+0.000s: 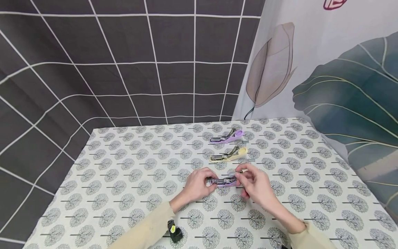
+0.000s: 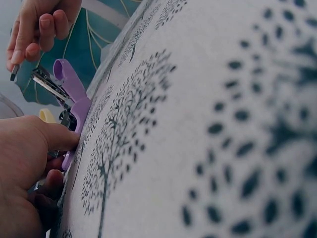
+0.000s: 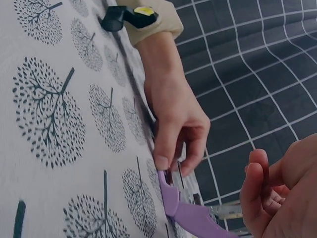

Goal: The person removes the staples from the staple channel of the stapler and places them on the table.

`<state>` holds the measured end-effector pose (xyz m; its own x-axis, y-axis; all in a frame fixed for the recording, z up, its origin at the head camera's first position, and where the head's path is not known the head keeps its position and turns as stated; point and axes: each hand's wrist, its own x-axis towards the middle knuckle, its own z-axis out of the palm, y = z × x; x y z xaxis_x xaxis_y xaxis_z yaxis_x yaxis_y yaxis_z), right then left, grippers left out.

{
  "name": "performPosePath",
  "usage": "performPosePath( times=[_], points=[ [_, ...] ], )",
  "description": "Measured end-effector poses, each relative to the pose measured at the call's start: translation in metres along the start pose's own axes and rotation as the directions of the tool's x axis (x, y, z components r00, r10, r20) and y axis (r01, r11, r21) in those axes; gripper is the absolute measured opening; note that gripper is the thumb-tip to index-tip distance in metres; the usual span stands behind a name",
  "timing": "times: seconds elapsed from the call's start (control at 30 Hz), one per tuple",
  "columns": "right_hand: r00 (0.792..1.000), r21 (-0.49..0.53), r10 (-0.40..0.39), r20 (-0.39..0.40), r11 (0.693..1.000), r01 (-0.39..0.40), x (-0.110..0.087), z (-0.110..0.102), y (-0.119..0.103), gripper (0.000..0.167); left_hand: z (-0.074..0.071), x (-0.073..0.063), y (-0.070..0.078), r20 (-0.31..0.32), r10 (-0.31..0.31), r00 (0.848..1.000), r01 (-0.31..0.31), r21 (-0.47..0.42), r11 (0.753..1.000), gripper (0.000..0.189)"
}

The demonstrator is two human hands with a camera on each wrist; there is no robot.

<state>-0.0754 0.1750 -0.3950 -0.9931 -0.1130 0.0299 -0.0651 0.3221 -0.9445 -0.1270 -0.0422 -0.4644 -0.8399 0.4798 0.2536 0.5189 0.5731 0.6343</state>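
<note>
A purple stapler lies on the tablecloth with its metal parts swung up and exposed. My left hand grips its left end between thumb and fingers; in the left wrist view the purple body shows beyond the thumb. At the stapler's right end is my right hand, its thumb and index finger pinching a small grey metal strip that looks like a row of staples. The left wrist view shows the right fingers apart from the stapler. In the right wrist view, the right hand appears at the lower right.
Farther back lie an opened yellow stapler and, behind it, another opened purple one. Short grey strips rest near their right ends. Tree-printed cloth covers the table, with a dark gridded curtain behind.
</note>
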Motion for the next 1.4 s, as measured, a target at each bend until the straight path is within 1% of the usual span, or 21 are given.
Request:
performPosePath(
  times=[0.17,0.4,0.67,0.77,0.9,1.27,1.4],
  points=[
    [1.0,0.005,-0.021,-0.018,1.0,0.021,0.0,-0.01,0.004,0.016,-0.001,0.0,0.001,0.005,-0.001,1.0,0.001,-0.001,1.0,0.022],
    [1.0,0.039,-0.008,-0.025,0.999,0.009,-0.002,-0.023,0.009,0.018,-0.001,-0.001,0.002,0.003,-0.002,1.0,0.002,0.008,1.0,0.022],
    [0.997,0.078,0.002,-0.073,0.997,0.004,-0.002,-0.036,0.015,0.019,-0.002,-0.001,0.002,-0.003,-0.007,1.0,0.007,0.012,1.0,0.022],
    [0.996,0.07,-0.009,-0.088,0.997,0.016,-0.002,-0.042,0.018,0.019,-0.002,0.0,0.002,-0.007,-0.004,1.0,0.005,0.012,1.0,0.022],
    [0.994,0.059,-0.003,-0.106,0.998,0.01,-0.003,-0.048,0.023,0.02,-0.002,0.0,0.002,-0.012,0.003,1.0,-0.003,0.013,1.0,0.022],
    [0.986,0.032,0.09,-0.141,0.996,-0.087,-0.005,-0.058,0.038,0.022,-0.001,-0.001,0.001,-0.005,-0.004,1.0,0.004,0.01,1.0,0.022],
    [0.986,0.035,0.091,-0.137,0.996,-0.087,-0.006,-0.06,0.044,0.02,0.0,-0.001,0.001,0.0,-0.01,1.0,0.01,0.004,1.0,0.022]
  ],
)
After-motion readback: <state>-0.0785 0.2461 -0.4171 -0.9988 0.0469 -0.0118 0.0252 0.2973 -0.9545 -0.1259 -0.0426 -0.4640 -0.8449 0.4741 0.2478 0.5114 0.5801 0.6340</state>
